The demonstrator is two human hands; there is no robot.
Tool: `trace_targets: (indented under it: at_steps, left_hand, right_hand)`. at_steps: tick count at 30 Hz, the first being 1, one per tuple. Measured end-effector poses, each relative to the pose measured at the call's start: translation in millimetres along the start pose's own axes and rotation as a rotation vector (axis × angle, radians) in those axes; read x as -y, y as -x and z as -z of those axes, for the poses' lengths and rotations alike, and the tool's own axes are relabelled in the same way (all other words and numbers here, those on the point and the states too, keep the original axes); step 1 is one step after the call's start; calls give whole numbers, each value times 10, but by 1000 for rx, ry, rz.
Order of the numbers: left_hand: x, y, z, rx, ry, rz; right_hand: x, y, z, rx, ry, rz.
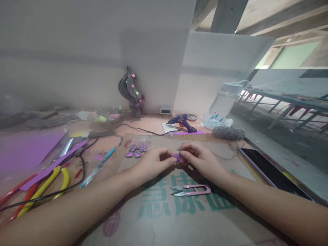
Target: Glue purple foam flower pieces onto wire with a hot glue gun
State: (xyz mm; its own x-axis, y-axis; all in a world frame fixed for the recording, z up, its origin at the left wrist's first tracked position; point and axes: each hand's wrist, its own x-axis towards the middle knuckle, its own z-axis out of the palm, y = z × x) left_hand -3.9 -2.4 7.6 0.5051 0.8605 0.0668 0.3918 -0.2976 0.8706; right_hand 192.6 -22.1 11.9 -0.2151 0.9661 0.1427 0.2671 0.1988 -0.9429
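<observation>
Between the fingertips of both hands is a small purple foam piece with what looks like a grey edge. My left hand pinches it from the left, thumb and forefinger together. From the right, my right hand pinches the same piece, its fingers curled. Beyond my left hand lie several purple pieces edged in grey, heart-shaped and round. Pink thread snips rest below my hands on a cardboard sheet printed with green characters, blades pointing left.
A blue glue gun lies at the back, near grey yarn and a water bottle. A phone lies right. On the left are a pen, yellow-handled pliers, a black cord and purple foam sheet.
</observation>
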Motion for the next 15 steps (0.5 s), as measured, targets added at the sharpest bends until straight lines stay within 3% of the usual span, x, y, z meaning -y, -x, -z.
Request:
trace_targets:
  at_steps: [6,15]
  left_hand:
    - [-11,17,-22,-23,-43,-23]
    - [-4,15,-10,-91,51,20]
  right_hand:
    - [72,-14,13,28,87,-33]
    - [41,27,11,57,43,-94]
